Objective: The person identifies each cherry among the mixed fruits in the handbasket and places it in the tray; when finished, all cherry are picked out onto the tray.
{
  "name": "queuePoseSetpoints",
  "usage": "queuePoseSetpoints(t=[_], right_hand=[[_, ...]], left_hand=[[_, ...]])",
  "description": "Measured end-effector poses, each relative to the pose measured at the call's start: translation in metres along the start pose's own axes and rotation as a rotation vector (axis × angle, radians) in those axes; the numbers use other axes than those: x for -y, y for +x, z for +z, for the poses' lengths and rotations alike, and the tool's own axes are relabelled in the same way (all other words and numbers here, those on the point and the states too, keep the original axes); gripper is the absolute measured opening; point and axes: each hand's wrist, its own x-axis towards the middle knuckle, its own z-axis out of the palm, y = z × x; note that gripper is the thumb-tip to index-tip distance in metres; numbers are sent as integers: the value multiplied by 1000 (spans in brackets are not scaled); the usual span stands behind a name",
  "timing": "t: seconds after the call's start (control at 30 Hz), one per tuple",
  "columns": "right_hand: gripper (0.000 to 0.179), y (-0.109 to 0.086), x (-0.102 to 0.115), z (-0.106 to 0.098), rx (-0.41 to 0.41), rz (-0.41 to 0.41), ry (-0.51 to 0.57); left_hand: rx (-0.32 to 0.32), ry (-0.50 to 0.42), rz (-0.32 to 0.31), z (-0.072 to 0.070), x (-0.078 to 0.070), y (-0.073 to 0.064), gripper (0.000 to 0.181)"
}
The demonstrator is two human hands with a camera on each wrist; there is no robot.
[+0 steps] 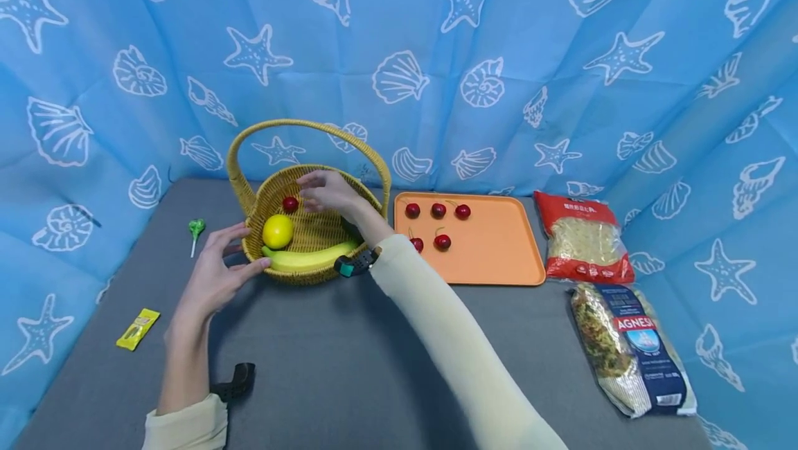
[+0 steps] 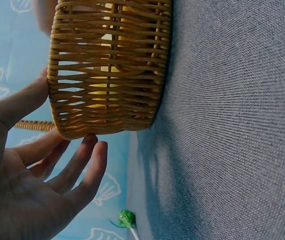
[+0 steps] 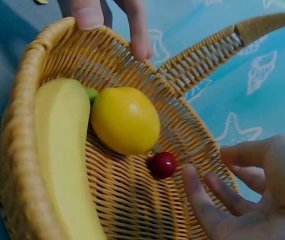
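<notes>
A wicker basket [image 1: 312, 271] with a tall handle holds a banana [image 1: 312, 258], a yellow lemon [image 3: 126, 120] and a red cherry [image 3: 162, 165]. A dark item at its right side is mostly hidden by the right arm. My left hand [image 1: 215, 273] grips the basket's left end, with its thumb and a finger over the rim. Inside the basket opening, my right hand [image 1: 330, 192] hovers beside the cherry, fingers loosely bent and apart from it, holding nothing. To the right, several cherries [image 1: 438, 210] lie on an orange tray [image 1: 499, 249].
A green lollipop [image 1: 196, 228] and a yellow wrapped sweet [image 1: 138, 329] lie at the left. Right of the tray are a red food packet [image 1: 584, 239] and a dark blue pasta bag [image 1: 636, 346]. A blue shell-print curtain [image 1: 424, 124] hangs behind the grey table [image 1: 337, 381].
</notes>
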Motion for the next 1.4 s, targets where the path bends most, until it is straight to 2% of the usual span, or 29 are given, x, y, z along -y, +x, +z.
queuePoseSetpoints(t=[0.1, 0.23, 0.4, 0.6, 0.7, 0.83, 1.07, 1.13, 1.27, 1.4], right_hand=[[41, 4, -5, 7, 6, 14, -13], [47, 7, -12, 20, 54, 27, -36], [50, 10, -21, 36, 105, 53, -107], [47, 10, -29, 47, 71, 15, -263], [46, 10, -31, 51, 62, -21, -286], [44, 11, -33, 55, 24, -43, -246], [35, 4, -32, 53, -249, -124, -118], [32, -2, -29, 48, -288, -150, -102], [31, -23, -22, 36, -255, -206, -32], [30, -53, -14, 21, -155, -310, -10]], left_hand=[[2, 14, 0, -1, -1, 0, 80], [3, 26, 4, -2, -1, 0, 80], [-1, 17, 3, 0, -1, 0, 80], [2, 2, 11, 0, 0, 0, 81], [2, -1, 18, -1, 1, 0, 81], [3, 13, 26, -2, 2, 0, 81], [8, 6, 18, 0, 0, 1, 82], [8, 5, 11, 0, 0, 1, 82], [4, 17, 3, 0, -1, 1, 82], [-4, 11, -3, 0, 0, 1, 83]])
